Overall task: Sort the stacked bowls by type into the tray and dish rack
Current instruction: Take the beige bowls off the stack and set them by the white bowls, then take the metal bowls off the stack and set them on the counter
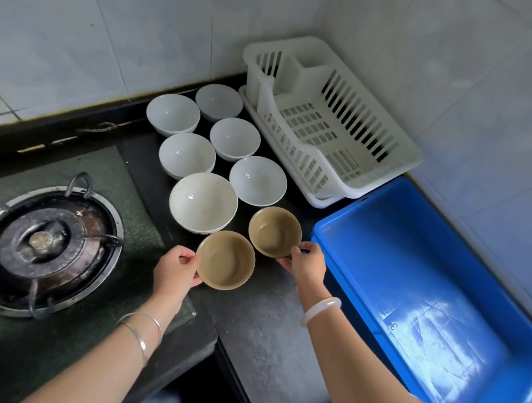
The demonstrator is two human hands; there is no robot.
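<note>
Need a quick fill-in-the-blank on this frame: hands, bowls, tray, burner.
1. The left hand grips the rim of a ____ bowl.
2. The right hand grips a second bowl beside the ____ tray.
3. The gas burner lies on the person's ____ side.
4. The dish rack is coloured ____.
Missing words: brown; blue; left; white.

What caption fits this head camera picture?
Left hand holds near brown bowl, right hand far brown bowl, beside white bowls, dish rack, blue tray.
</note>
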